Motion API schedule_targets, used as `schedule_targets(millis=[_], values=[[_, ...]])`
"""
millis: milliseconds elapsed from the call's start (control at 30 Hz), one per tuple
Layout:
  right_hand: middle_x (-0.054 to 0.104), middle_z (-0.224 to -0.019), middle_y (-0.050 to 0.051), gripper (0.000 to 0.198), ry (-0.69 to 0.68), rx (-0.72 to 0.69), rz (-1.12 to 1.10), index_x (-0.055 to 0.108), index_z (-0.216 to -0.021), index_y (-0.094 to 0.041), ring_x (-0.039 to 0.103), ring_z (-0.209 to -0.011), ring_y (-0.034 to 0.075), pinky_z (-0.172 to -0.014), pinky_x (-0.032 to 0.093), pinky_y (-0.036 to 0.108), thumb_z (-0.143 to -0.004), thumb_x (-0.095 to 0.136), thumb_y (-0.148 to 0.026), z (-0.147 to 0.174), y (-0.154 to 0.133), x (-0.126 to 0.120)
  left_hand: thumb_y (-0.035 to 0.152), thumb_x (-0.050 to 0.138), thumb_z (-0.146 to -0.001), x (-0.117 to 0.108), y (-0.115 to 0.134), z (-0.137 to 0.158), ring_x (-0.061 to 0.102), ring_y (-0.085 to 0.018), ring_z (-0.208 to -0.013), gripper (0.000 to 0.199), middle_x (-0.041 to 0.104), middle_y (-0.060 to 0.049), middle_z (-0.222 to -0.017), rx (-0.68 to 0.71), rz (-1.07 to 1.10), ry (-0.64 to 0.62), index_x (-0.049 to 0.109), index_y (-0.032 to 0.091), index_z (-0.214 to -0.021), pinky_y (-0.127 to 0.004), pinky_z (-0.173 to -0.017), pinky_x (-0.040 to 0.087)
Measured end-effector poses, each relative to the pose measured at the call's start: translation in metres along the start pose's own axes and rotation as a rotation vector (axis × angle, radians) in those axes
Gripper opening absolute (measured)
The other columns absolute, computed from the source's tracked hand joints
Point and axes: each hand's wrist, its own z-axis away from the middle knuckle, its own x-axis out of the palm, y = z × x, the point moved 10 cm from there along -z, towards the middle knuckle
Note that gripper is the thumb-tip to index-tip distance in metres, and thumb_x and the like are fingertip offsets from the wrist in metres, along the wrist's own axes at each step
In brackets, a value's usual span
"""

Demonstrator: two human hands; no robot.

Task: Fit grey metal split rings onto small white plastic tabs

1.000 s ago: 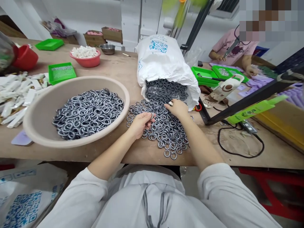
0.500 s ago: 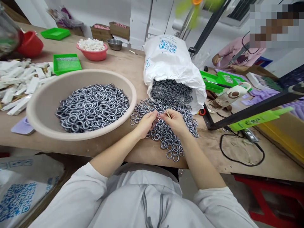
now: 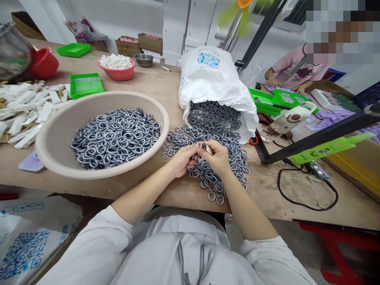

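My left hand (image 3: 185, 159) is closed, its fingertips pinching a grey ring (image 3: 201, 145) that is mostly covered by fingers. Against it, my right hand (image 3: 218, 157) grips a small flat cream-and-brown piece (image 3: 209, 149); its exact kind is not clear. Both hands meet just above a heap of loose grey rings (image 3: 208, 183) on the table. Behind them a white sack (image 3: 208, 85) lies with its mouth towards me, more rings spilling out. To the left, a wide beige basin (image 3: 52, 154) holds a large pile of similar rings (image 3: 115, 138).
White bars (image 3: 26, 114) lie in a pile at far left near a green tray (image 3: 86, 95). A red bowl (image 3: 118, 74) of white pieces stands behind. On the right are a black metal frame (image 3: 267, 159), a cable (image 3: 280, 190) and a cream bottle (image 3: 293, 118). A co-worker (image 3: 308, 75) sits beyond.
My right hand has turned, so the flat piece shows its broad face instead of a thin edge. My view has shifted slightly. The co-worker's hands have moved lower.
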Motion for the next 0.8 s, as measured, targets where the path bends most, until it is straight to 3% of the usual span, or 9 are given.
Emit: schedule_targets(millis=[100,200,300,400,600,667,800], values=[[0.051,-0.064,0.0,0.046,-0.057,0.04,-0.02,0.064,-0.066,-0.02,0.048,-0.064,0.015,-0.065,0.041,0.031,-0.082,0.058,-0.062,-0.003,0.003,0.006,0.048,0.079,-0.069,0.001,0.003,0.0,0.031,-0.001,-0.041,0.039,0.046,0.005,-0.061,0.028,-0.07,0.011,0.058,0.015,-0.075,-0.014,-0.036,0.015],[0.048,-0.064,-0.001,0.05,-0.014,0.08,0.009,0.061,-0.071,-0.02,0.045,-0.063,0.015,-0.062,0.037,0.029,-0.085,0.05,-0.067,-0.003,0.01,-0.001,0.048,0.077,-0.071,-0.001,0.006,0.001,0.031,-0.001,-0.041,0.039,0.045,0.005,-0.06,0.03,-0.061,0.05,0.055,0.015,-0.073,-0.014,-0.036,0.014],[0.05,-0.065,0.0,0.049,0.014,0.015,0.157,0.058,-0.073,-0.02,0.046,-0.062,0.015,-0.061,0.034,0.029,-0.09,0.044,-0.063,0.002,0.002,-0.007,0.051,0.072,-0.075,-0.001,0.007,0.002,0.029,-0.001,-0.04,0.042,0.04,0.006,-0.057,0.021,-0.051,0.056,0.05,0.015,-0.067,-0.014,-0.037,0.014],[0.054,-0.067,0.001,0.045,-0.076,-0.092,0.338,0.057,-0.071,-0.02,0.048,-0.064,0.015,-0.062,0.033,0.029,-0.095,0.042,-0.055,0.011,-0.015,0.004,0.05,0.07,-0.076,-0.002,0.008,0.003,0.029,-0.001,-0.039,0.043,0.039,0.006,-0.056,0.027,-0.046,0.069,0.046,0.016,-0.066,-0.014,-0.037,0.016],[0.051,-0.064,0.001,0.047,-0.131,-0.112,0.508,0.05,-0.062,-0.021,0.045,-0.06,0.014,-0.057,0.028,0.028,-0.096,0.04,-0.052,0.015,-0.019,0.012,0.045,0.072,-0.076,-0.003,0.005,0.005,0.028,-0.002,-0.039,0.039,0.038,0.007,-0.054,0.022,-0.043,0.08,0.044,0.018,-0.069,-0.014,-0.038,0.016],[0.049,-0.059,0.0,0.051,-0.118,-0.054,0.5,0.045,-0.059,-0.021,0.043,-0.058,0.014,-0.057,0.027,0.028,-0.097,0.037,-0.054,0.008,-0.006,0.004,0.043,0.073,-0.074,0.003,0.004,0.006,0.027,-0.001,-0.039,0.038,0.039,0.007,-0.054,0.014,-0.072,0.041,0.046,0.017,-0.068,-0.015,-0.038,0.016],[0.051,-0.056,0.001,0.055,-0.015,0.211,0.553,0.051,-0.06,-0.021,0.046,-0.057,0.016,-0.056,0.027,0.028,-0.097,0.032,-0.059,-0.009,0.036,-0.029,0.043,0.073,-0.075,0.013,0.004,0.007,0.03,-0.001,-0.039,0.039,0.04,0.006,-0.054,0.007,-0.113,-0.031,0.048,0.016,-0.063,-0.016,-0.038,0.018]])
